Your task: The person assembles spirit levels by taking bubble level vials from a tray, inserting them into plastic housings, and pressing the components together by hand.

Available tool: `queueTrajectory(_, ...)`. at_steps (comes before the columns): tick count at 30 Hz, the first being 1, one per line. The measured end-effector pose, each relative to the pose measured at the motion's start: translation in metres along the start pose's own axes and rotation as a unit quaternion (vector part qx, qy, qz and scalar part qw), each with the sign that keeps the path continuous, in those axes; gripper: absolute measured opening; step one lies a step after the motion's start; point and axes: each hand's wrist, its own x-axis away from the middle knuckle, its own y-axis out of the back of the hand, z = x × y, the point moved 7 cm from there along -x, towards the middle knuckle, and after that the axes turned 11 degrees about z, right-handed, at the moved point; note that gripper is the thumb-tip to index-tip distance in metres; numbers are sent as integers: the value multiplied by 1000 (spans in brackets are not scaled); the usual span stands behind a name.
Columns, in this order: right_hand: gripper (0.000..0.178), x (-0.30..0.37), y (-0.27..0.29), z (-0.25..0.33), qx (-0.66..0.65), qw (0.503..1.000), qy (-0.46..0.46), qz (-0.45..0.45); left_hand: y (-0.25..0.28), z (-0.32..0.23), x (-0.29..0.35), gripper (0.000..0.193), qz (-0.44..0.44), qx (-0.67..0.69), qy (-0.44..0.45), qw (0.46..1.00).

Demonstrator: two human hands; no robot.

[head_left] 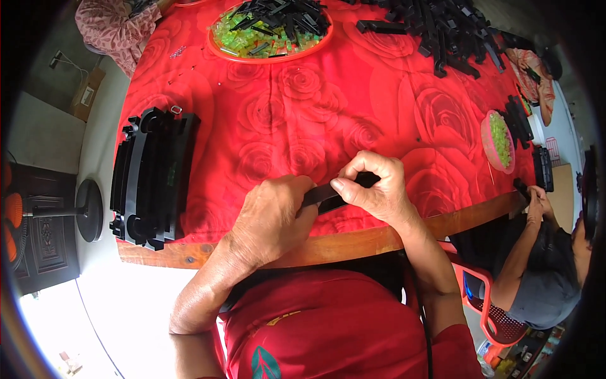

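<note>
Gripping a black strip [328, 194], both hands' fingers [353, 186] close; red tray [218, 47] holds green pieces [252, 39].

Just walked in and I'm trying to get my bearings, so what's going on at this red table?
A person in a red shirt holds a narrow black plastic strip in both hands: the left hand grips one end, the right hand pinches the other. A stack of black parts lies at their left, a red tray of green pieces at the far side. Another person's hands work at the right.

Home assembly workshop: heaped black plastic parts [442, 28], rose tablecloth [315, 107].
</note>
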Motion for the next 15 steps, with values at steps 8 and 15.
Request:
queueTrajectory(8, 19, -2, -1, 8, -5, 1000, -6, -8, 1, -5, -5, 16, -6, 2, -24, 1000)
queueTrajectory(15, 19, -1, 2, 11, 38, 998, 39, -18, -1, -6, -5, 16, -5, 1, -2, 1000)
